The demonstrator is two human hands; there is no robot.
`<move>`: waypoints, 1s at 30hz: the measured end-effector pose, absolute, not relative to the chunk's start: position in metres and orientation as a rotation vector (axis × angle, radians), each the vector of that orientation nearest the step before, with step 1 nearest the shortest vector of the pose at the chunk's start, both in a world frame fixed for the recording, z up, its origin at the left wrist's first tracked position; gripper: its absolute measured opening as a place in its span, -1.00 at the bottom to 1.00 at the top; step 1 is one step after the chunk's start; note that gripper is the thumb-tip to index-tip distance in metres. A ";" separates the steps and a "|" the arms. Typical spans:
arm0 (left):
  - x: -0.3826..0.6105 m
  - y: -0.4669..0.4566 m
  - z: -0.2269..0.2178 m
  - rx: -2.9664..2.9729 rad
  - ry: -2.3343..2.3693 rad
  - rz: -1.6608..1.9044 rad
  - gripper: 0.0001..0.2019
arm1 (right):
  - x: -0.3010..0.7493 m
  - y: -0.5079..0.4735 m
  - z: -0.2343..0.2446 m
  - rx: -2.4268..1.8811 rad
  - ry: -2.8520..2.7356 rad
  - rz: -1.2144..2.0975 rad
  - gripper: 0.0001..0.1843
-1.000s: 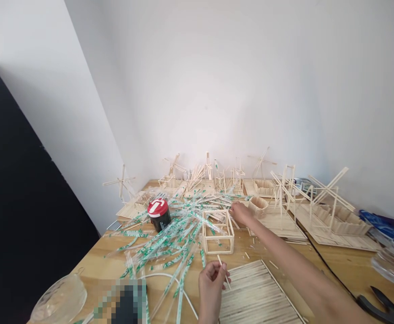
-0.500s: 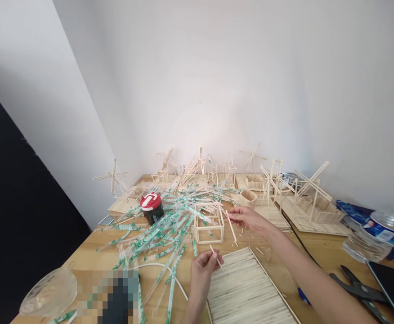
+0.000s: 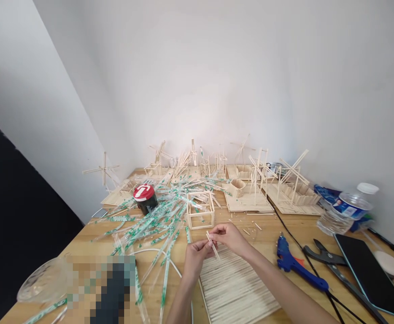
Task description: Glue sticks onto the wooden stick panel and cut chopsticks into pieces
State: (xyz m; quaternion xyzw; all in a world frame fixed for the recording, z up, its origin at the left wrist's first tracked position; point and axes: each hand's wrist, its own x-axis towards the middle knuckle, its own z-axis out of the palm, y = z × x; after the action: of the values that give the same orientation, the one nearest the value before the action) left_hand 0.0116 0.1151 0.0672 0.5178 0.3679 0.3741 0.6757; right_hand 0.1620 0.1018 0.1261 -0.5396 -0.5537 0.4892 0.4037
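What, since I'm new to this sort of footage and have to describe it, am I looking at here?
There is no machine here: these are a person's bare left hand and right hand, seen by one camera worn on the head, looking forward and down. Between them, the fingertips hold thin wooden sticks, above a flat stick panel. Just beyond is an open box-shaped frame. On the wooden table lie green-printed wrappers, with a red-lidded cup among them, and to the right a blue glue gun and a bottle. More stick models stand behind.
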 end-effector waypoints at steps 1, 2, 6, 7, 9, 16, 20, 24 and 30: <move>0.011 0.115 0.068 1.166 0.828 0.832 -0.73 | 0.161 0.102 0.126 -1.358 -1.397 1.231 -0.79; 0.011 0.115 0.070 1.167 0.832 0.825 -0.73 | 0.159 0.103 0.126 -1.354 -1.395 1.233 -0.78; 0.009 0.113 0.076 1.165 0.864 0.804 -0.73 | 0.158 0.102 0.127 -1.337 -1.374 1.255 -0.72; 0.009 0.113 0.078 1.163 0.872 0.798 -0.74 | 0.158 0.101 0.128 -1.334 -1.365 1.259 -0.71; 0.008 0.112 0.081 1.159 0.884 0.783 -0.74 | 0.159 0.100 0.130 -1.333 -1.342 1.268 -0.70; 0.007 0.110 0.087 1.150 0.890 0.727 -0.77 | 0.161 0.093 0.144 -1.363 -1.310 1.332 -0.74; 0.007 0.108 0.089 1.145 0.888 0.688 -0.81 | 0.164 0.092 0.149 -1.398 -1.316 1.349 -0.80; 0.007 0.107 0.092 1.137 0.886 0.652 -0.82 | 0.166 0.093 0.147 -1.438 -1.332 1.337 -0.82; 0.006 0.104 0.102 1.101 0.885 0.630 -0.84 | 0.171 0.093 0.145 -1.437 -1.457 1.286 -0.74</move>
State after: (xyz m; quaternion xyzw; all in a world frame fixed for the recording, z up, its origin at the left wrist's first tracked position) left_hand 0.0057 0.1044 0.1025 0.4972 0.3997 0.2843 0.7157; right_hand 0.1715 0.0929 0.1448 -0.5560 -0.5637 0.4976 0.3542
